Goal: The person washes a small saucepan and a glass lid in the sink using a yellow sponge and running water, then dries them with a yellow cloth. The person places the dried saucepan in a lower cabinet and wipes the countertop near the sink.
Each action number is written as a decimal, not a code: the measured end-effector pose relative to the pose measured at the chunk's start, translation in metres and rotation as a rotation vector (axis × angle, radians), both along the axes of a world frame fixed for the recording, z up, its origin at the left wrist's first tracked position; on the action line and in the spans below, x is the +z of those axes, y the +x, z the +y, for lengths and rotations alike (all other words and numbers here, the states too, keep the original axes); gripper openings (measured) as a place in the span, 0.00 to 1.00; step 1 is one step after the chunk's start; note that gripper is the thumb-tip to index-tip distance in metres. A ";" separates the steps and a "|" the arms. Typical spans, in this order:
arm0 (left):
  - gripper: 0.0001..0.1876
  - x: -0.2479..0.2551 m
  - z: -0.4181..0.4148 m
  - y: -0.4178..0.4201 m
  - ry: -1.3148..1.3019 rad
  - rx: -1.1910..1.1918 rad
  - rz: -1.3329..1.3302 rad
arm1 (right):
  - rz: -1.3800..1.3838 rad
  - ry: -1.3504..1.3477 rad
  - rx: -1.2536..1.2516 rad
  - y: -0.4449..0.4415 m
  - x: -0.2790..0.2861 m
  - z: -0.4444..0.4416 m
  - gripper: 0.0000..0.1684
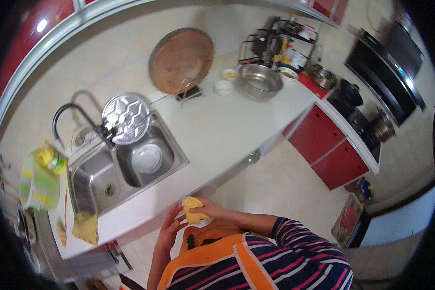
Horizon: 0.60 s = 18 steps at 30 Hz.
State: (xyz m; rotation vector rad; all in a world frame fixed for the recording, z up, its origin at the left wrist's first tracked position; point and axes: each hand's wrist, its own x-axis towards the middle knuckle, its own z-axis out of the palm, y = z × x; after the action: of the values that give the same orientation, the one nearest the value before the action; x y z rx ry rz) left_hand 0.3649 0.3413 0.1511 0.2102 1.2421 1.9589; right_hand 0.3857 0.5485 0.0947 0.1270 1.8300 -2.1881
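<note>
In front of my apron, a bunched yellow cloth [193,212] is gripped by my right hand [208,208]. My left hand [171,225] is just left of it, fingers spread, the fingertips close to the cloth's edge; whether they touch it is unclear. Both hands are just off the front edge of the white countertop [217,145]. Beyond them is a double-bowl steel sink [183,161], and a white round dish [146,158] lies in its right bowl. A second yellowish cloth [85,227] drapes over the sink's front left corner.
A black faucet [72,106] arches over the sink beside a shiny round metal lid [126,117]. A round wooden chopping board [183,59] leans on the wall. Farther right stand a large steel basin [261,81], small bowls [224,88], a black rack [252,47] and a stove [359,121].
</note>
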 end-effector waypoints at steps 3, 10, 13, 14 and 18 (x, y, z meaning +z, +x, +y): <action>0.37 0.002 0.010 -0.009 -0.075 -0.010 0.145 | -0.063 0.124 -0.062 -0.009 0.001 0.000 0.29; 0.39 0.004 0.060 -0.017 -0.176 0.067 0.319 | 0.405 0.462 0.025 -0.012 0.014 0.009 0.31; 0.31 -0.002 0.075 -0.018 -0.216 0.159 0.241 | 0.301 0.307 0.109 0.000 0.041 0.022 0.31; 0.28 -0.007 0.082 -0.022 -0.229 0.183 0.235 | 0.292 0.228 0.087 0.004 0.038 0.027 0.31; 0.19 -0.029 0.097 -0.031 -0.223 0.297 0.071 | 0.161 0.018 -0.039 0.020 0.030 0.051 0.30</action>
State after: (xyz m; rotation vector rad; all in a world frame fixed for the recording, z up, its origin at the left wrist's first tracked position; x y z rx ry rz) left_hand 0.3337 0.4385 0.1218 -0.0204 1.6011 2.0522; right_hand 0.4054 0.6000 0.1244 -0.0105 1.9479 -2.2678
